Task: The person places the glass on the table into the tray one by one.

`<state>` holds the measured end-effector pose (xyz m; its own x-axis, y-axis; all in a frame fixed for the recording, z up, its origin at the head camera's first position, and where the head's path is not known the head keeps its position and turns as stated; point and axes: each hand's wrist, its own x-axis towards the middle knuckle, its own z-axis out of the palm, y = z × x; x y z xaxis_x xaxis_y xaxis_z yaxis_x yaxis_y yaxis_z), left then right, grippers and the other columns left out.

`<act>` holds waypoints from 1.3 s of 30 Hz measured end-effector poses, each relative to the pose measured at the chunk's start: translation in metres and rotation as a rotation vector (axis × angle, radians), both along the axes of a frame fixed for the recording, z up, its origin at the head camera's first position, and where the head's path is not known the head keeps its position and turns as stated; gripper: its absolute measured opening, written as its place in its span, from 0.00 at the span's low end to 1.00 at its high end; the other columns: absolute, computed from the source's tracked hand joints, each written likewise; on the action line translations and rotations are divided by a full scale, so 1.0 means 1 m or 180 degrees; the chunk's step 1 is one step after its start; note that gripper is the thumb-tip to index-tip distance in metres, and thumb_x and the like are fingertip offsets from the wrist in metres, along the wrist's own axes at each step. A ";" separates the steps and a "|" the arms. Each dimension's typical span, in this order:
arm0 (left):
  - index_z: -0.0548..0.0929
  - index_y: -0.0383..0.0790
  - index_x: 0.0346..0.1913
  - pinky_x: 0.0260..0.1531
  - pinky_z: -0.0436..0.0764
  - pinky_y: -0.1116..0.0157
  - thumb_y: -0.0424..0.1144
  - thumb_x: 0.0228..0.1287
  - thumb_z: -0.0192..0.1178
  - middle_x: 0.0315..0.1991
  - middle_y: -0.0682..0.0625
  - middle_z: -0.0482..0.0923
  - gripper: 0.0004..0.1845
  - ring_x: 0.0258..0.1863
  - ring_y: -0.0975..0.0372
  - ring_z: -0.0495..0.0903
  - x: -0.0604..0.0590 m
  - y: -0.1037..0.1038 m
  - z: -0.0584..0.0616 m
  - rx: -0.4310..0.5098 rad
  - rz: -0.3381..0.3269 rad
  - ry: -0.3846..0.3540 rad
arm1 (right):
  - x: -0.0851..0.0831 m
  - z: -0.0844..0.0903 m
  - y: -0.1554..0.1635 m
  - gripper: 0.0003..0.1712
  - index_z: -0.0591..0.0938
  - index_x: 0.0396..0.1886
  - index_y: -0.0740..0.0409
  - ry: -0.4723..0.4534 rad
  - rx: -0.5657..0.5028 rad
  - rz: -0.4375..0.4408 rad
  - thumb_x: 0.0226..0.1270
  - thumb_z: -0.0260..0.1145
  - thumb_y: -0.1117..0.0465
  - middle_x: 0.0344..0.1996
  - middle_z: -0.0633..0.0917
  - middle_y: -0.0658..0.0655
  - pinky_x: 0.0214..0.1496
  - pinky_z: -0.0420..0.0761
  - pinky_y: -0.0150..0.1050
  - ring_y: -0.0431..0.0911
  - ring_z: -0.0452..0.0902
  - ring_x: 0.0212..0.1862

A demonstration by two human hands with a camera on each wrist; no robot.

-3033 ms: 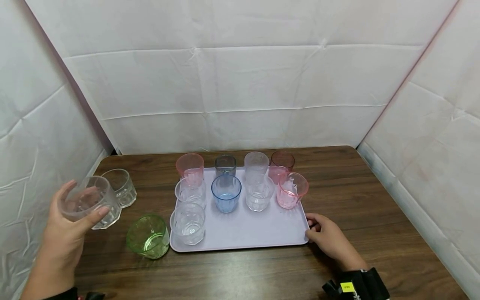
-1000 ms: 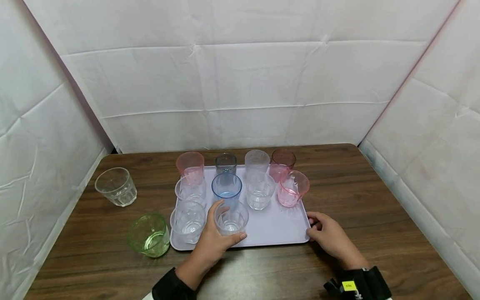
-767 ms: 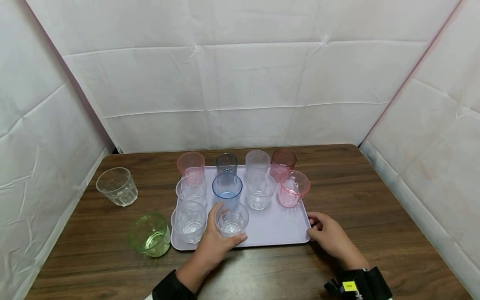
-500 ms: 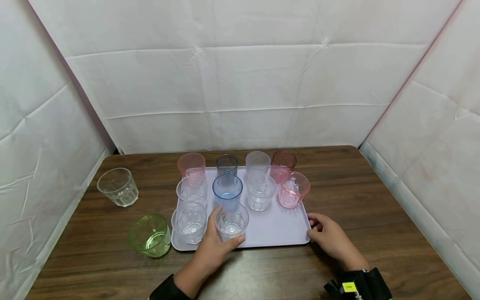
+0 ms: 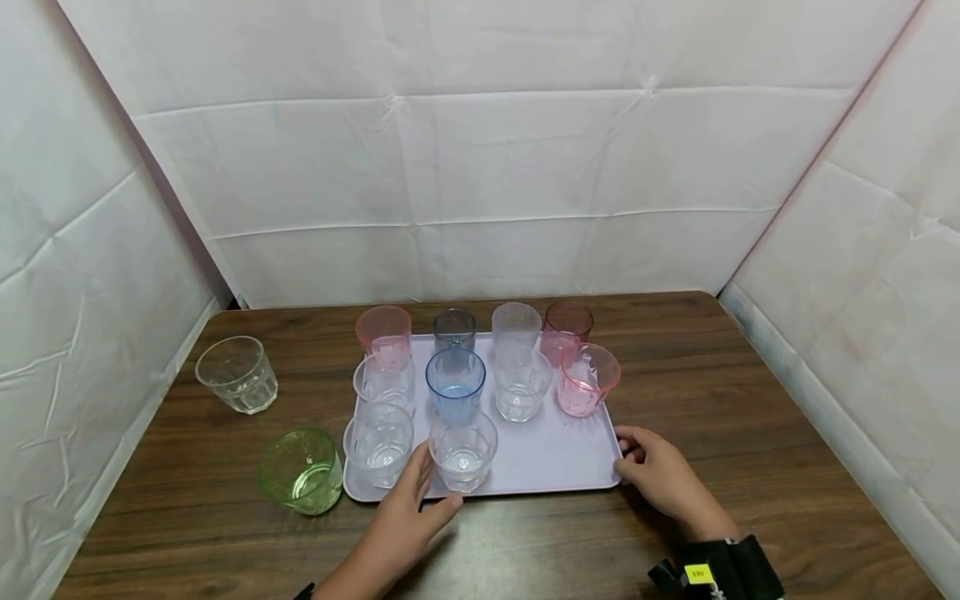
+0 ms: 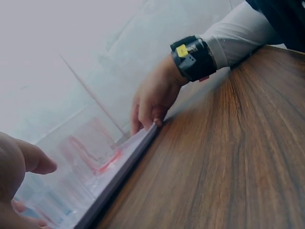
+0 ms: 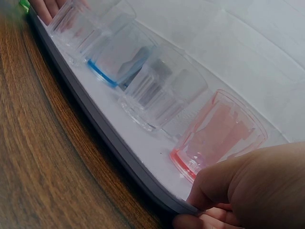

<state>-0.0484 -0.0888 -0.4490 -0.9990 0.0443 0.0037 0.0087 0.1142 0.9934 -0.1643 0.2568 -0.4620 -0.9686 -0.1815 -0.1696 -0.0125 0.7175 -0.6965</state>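
Note:
My left hand (image 5: 408, 512) is beside a clear glass (image 5: 462, 457), thumb and fingers spread apart just off its near left side. That glass stands upright at the front of a pale lilac tray (image 5: 551, 458), in front of a blue glass (image 5: 455, 385). At the tray's front right corner, my right hand (image 5: 660, 479) pinches the rim between thumb and fingers, as the right wrist view also shows. Another clear glass (image 5: 378, 446) stands at the tray's front left. Behind are more glasses, among them a pink-rimmed glass (image 5: 587, 382) and a dark grey glass (image 5: 453, 329).
Left of the tray, a green glass (image 5: 302, 472) stands on the brown wooden table (image 5: 525, 554), close to the tray's edge. Farther back on the left is a clear glass (image 5: 238, 375). White sheeting (image 5: 480, 167) encloses the table at the back and sides.
My left hand has brought the clear glass from the left side onto the tray's front, set it down, let go and drawn back toward the near left. My right hand stays at the tray's corner.

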 end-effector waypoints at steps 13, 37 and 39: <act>0.80 0.34 0.62 0.53 0.78 0.71 0.36 0.76 0.56 0.59 0.40 0.81 0.17 0.57 0.64 0.79 0.026 -0.074 0.046 -0.0367 -0.1416 0.0156 | -0.002 -0.002 0.002 0.31 0.75 0.65 0.68 -0.0049 0.0052 -0.0011 0.62 0.66 0.65 0.46 0.79 0.57 0.37 0.76 0.34 0.46 0.74 0.41; 0.84 0.27 0.49 0.41 0.85 0.64 0.21 0.76 0.43 0.41 0.40 0.88 0.16 0.42 0.55 0.88 -0.012 -0.282 0.015 0.2571 0.0910 0.1282 | -0.002 -0.004 0.002 0.30 0.76 0.64 0.68 0.0018 -0.0024 -0.0001 0.60 0.66 0.67 0.44 0.79 0.57 0.36 0.77 0.33 0.46 0.75 0.40; 0.83 0.26 0.49 0.40 0.86 0.64 0.21 0.76 0.44 0.41 0.39 0.88 0.15 0.42 0.54 0.88 -0.014 -0.291 0.007 0.2780 0.1004 0.1273 | -0.001 -0.004 0.002 0.30 0.76 0.64 0.68 0.0021 -0.0001 -0.0012 0.60 0.66 0.67 0.44 0.79 0.57 0.37 0.77 0.33 0.46 0.75 0.40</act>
